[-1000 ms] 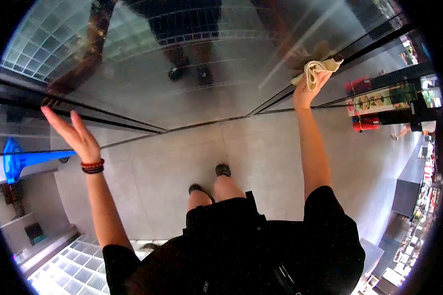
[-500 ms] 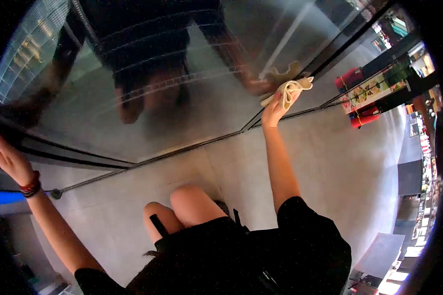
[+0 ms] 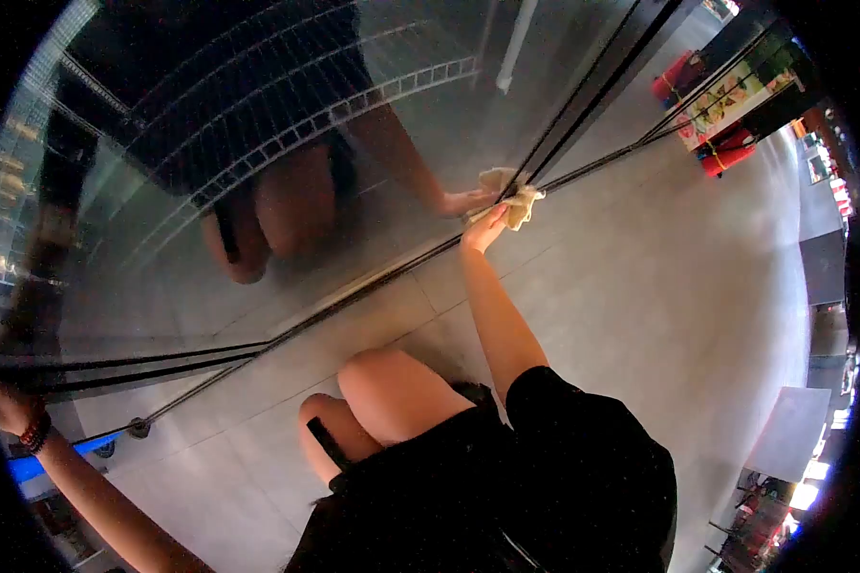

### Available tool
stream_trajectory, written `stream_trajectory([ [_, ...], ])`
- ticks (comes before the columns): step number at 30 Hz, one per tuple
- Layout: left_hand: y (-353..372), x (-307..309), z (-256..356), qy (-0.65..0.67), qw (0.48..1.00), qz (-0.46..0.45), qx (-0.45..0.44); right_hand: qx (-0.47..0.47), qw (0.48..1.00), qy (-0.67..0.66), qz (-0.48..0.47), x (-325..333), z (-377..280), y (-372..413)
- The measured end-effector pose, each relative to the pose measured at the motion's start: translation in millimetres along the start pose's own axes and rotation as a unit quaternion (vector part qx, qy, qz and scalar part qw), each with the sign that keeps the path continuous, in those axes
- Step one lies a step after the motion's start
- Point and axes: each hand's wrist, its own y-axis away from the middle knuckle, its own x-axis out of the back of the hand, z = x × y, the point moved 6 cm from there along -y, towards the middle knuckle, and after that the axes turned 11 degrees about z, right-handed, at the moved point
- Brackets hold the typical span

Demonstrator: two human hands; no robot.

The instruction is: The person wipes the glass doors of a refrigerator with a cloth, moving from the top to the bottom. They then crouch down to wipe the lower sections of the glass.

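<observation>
My right hand (image 3: 485, 229) presses a pale yellow cloth (image 3: 521, 208) against the lower right corner of a dark glass panel (image 3: 392, 205), beside its black edge strip. The fingers are closed on the cloth, and the glass mirrors both hand and cloth. At the far left, my left hand (image 3: 11, 409) is by the panel's other dark edge, with a beaded bracelet (image 3: 36, 430) at the wrist. Its fingers are lost in shadow at the rim of the view. White wire racks (image 3: 334, 113) show through the glass, mixed with the reflection of my body.
I am crouched low, with my knees (image 3: 392, 387) close to the panel's base. Grey tiled floor (image 3: 621, 315) spreads to the right. Red cylinders (image 3: 728, 153) stand by a printed board at the upper right. A grey board (image 3: 788, 432) and stocked shelves line the right side.
My right hand and the cloth have moved down and left to the glass's bottom corner. My left hand has dropped lower along the left edge. The whole view has shifted slightly.
</observation>
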Motion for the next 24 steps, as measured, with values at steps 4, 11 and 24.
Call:
stream_trajectory([
  [4,-7,0,10,-0.011,1.000,0.006,-0.018,-0.104,0.992,0.020,0.062,14,65,11],
  [11,-12,1,24,-0.015,0.999,0.041,-0.022,-0.223,0.968,-0.063,0.096,2,39,28],
  [24,-46,12,69,0.020,0.989,0.145,-0.009,0.165,0.973,-0.162,0.018,-112,-396,70],
])
